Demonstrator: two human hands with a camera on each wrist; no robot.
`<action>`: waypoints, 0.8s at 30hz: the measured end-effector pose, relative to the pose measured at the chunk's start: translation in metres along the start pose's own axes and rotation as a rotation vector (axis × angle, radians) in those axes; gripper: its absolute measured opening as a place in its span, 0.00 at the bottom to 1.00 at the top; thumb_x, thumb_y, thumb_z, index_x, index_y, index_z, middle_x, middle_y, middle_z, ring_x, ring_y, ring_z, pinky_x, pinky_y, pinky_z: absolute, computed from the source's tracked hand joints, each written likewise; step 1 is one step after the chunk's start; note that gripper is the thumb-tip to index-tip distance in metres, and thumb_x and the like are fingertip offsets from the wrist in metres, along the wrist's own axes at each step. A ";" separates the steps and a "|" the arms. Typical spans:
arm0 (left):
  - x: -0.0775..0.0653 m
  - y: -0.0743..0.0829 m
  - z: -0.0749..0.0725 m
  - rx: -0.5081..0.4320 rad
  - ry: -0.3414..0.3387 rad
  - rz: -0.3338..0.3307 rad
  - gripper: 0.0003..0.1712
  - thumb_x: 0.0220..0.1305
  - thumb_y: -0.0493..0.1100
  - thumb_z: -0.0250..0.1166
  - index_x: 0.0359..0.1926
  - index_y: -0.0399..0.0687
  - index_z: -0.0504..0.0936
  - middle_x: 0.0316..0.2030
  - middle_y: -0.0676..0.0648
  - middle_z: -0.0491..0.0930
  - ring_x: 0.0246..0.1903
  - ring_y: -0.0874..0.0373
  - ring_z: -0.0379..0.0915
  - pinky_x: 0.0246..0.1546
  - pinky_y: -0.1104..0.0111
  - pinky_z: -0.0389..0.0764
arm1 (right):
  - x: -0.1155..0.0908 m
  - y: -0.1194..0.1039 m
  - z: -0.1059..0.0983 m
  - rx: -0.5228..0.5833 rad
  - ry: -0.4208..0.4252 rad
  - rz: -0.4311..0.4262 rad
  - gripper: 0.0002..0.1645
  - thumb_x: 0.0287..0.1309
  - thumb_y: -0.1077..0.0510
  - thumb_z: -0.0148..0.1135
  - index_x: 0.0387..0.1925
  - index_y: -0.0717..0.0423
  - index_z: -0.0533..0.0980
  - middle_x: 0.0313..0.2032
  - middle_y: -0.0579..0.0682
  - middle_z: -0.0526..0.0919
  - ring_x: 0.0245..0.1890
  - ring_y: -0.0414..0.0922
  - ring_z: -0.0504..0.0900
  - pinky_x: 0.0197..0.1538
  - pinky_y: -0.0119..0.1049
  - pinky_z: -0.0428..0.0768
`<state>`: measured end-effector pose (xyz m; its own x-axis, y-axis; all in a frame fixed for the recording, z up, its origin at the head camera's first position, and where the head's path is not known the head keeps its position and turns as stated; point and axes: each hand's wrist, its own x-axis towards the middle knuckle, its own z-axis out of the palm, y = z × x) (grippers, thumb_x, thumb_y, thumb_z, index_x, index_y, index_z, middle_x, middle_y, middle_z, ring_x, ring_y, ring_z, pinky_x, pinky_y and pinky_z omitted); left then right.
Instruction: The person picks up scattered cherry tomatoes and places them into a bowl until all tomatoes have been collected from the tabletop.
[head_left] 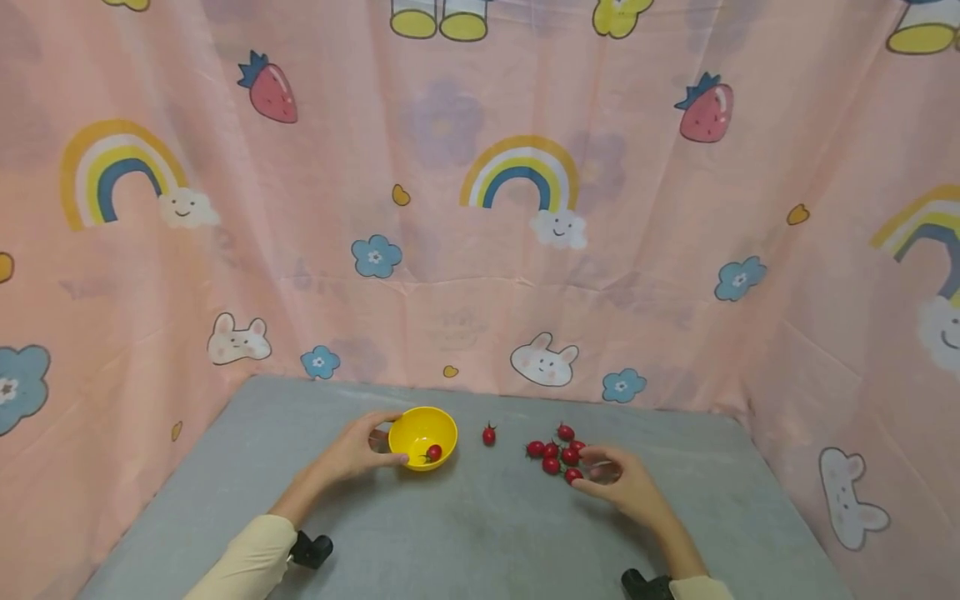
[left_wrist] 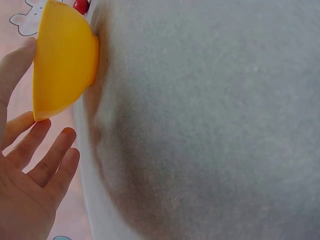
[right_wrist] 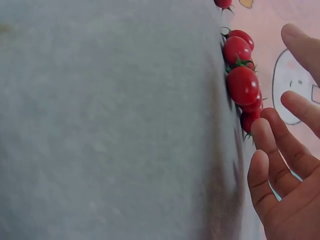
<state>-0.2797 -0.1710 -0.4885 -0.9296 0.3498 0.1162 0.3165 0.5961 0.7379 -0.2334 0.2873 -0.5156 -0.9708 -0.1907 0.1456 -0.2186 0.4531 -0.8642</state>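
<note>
My left hand (head_left: 352, 450) holds a yellow bowl (head_left: 408, 429) at its left side, thumb and fingers at the rim. Inside the bowl lies one cherry tomato (head_left: 433, 452). In the left wrist view the bowl (left_wrist: 65, 60) shows from its outer side, with the other fingers spread below it. My right hand (head_left: 626, 479) is at the right edge of a cluster of several red cherry tomatoes (head_left: 551, 465), its thumb and fingers parted. The right wrist view has these tomatoes (right_wrist: 243, 86) just beyond the fingertips, with nothing held in the hand.
A single cherry tomato (head_left: 489, 436) lies between the bowl and the cluster. Everything is on a grey table (head_left: 465, 533). A pink patterned cloth (head_left: 450, 308) hangs behind the table and along both sides.
</note>
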 end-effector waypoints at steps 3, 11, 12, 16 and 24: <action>0.000 0.000 -0.001 -0.002 0.002 -0.001 0.43 0.56 0.47 0.80 0.68 0.39 0.73 0.64 0.37 0.73 0.52 0.43 0.78 0.52 0.52 0.81 | 0.000 0.000 0.003 -0.008 0.021 0.016 0.27 0.53 0.55 0.79 0.53 0.61 0.82 0.49 0.56 0.84 0.42 0.51 0.83 0.43 0.37 0.82; -0.001 -0.001 0.000 0.008 0.003 -0.015 0.43 0.55 0.49 0.80 0.68 0.39 0.73 0.64 0.38 0.73 0.52 0.43 0.78 0.51 0.52 0.81 | 0.004 0.002 0.012 -0.074 0.074 0.059 0.21 0.49 0.56 0.82 0.44 0.58 0.85 0.44 0.52 0.85 0.35 0.46 0.82 0.38 0.35 0.82; -0.001 -0.001 0.000 0.007 0.003 -0.018 0.43 0.55 0.49 0.80 0.68 0.39 0.73 0.64 0.38 0.73 0.52 0.43 0.78 0.51 0.52 0.82 | 0.005 0.001 0.013 -0.077 0.078 0.064 0.20 0.49 0.56 0.82 0.43 0.57 0.85 0.44 0.52 0.85 0.35 0.46 0.82 0.37 0.35 0.82; 0.000 -0.003 0.000 0.004 -0.003 -0.019 0.44 0.55 0.50 0.80 0.68 0.39 0.73 0.64 0.38 0.73 0.52 0.43 0.78 0.51 0.52 0.82 | 0.006 0.002 0.016 -0.087 0.082 0.052 0.18 0.48 0.57 0.82 0.41 0.57 0.86 0.43 0.52 0.85 0.34 0.45 0.82 0.36 0.35 0.82; 0.000 -0.002 0.000 0.006 -0.003 -0.020 0.43 0.55 0.49 0.80 0.68 0.39 0.73 0.63 0.37 0.73 0.52 0.43 0.78 0.50 0.52 0.82 | 0.010 0.004 0.018 -0.107 0.083 0.025 0.13 0.49 0.59 0.81 0.36 0.56 0.86 0.38 0.49 0.85 0.31 0.44 0.82 0.36 0.33 0.82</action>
<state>-0.2804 -0.1723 -0.4904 -0.9351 0.3401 0.0992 0.2990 0.6076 0.7358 -0.2421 0.2713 -0.5267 -0.9799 -0.1077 0.1678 -0.1993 0.5476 -0.8127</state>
